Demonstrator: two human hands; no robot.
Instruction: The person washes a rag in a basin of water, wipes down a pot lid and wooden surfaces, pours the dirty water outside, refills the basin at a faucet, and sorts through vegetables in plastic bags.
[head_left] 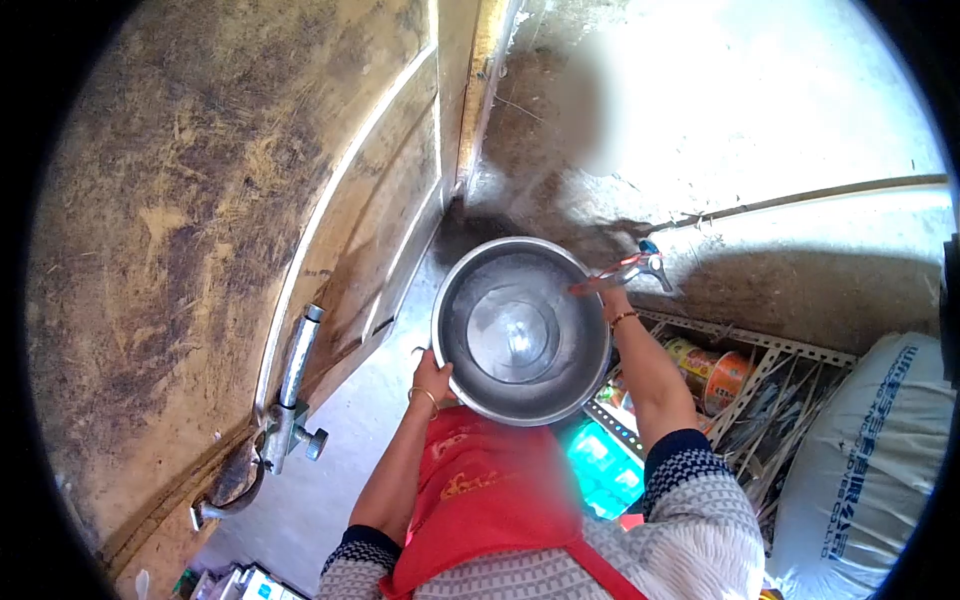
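Note:
A wide, round metal basin (520, 395) is held in front of my red apron, its inside facing up. Nothing solid shows in it; a bright reflection lies on its bottom. My left hand (433, 376) is closed on the lower left rim. At the upper right rim, my right hand (608, 296) is closed, with fingers reaching over the edge. A scissors-like tool (650, 265) with blue, grey and red parts sticks out of that hand to the right. Its exact kind is hard to make out.
A worn wooden door (190, 220) with a metal latch (290, 400) stands at left. Right of me is a perforated metal rack (790, 345) with a tin-like orange container (728, 382) and thin sticks. A large white sack (870, 470) and a turquoise package (605, 470) are nearby.

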